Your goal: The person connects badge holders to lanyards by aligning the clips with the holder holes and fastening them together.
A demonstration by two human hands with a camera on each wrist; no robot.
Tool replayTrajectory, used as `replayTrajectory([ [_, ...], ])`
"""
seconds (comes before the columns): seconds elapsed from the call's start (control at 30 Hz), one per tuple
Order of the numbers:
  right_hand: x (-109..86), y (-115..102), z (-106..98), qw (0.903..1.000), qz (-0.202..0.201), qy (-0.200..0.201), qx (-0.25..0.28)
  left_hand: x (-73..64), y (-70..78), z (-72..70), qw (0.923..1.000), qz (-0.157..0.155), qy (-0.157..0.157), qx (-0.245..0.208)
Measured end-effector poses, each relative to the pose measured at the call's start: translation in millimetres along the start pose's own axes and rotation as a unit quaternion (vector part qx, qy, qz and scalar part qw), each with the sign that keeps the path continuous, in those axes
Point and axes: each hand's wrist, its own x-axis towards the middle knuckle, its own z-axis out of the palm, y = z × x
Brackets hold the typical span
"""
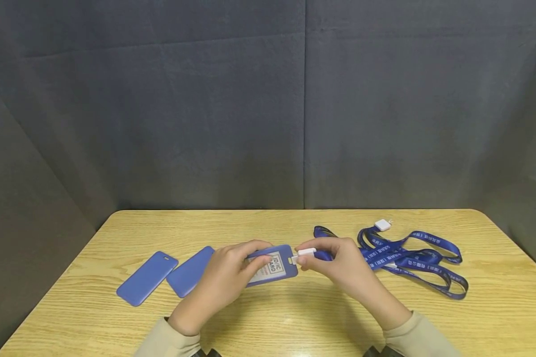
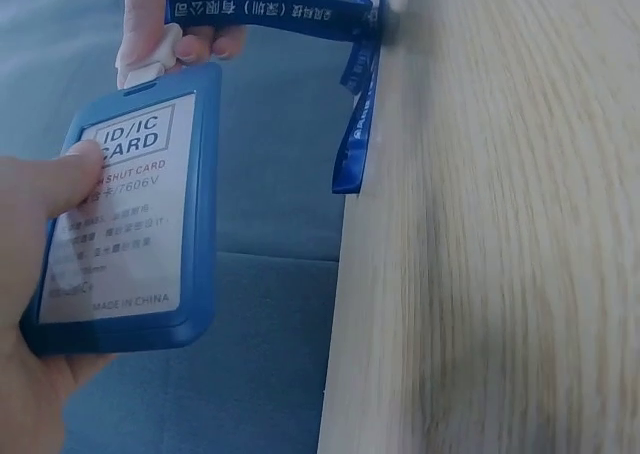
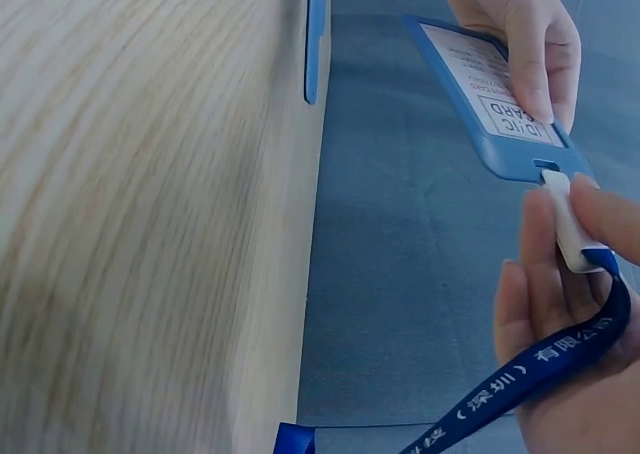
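Note:
Above the table, my left hand (image 1: 232, 270) grips a blue ID card holder (image 2: 203, 224) by its edges, thumb across the printed insert (image 2: 125, 234). The holder's slotted end points toward my right hand (image 1: 339, 260). Between thumb and fingers that hand pinches the white plastic clip (image 3: 568, 222) of a blue lanyard (image 3: 500, 389). The clip's tip is right at the holder's slot (image 3: 546, 164). From the clip, the printed strap runs back past the right hand to the table.
Two more blue card holders, an outer one (image 1: 147, 278) and an inner one (image 1: 189, 273), lie on the wooden table (image 1: 295, 322) at the left. Several blue lanyards (image 1: 402, 258) are heaped at the right, one white clip (image 1: 382, 225) showing. A grey curtain (image 1: 232, 124) hangs behind.

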Motion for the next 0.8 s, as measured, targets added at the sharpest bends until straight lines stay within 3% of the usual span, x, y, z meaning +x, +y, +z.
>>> replayTrajectory([
  [0.4, 0.0, 1.4, 1.3, 1.0, 0.001, 0.004, 0.009, -0.9, 4.5, 4.0, 0.9991, -0.021, 0.027, -0.023],
  [0.8, 0.6, 5.1, 3.8, 0.9999, -0.014, 0.001, 0.006, -1.7, 3.0, 10.5, 0.9989, -0.009, 0.045, -0.008],
])
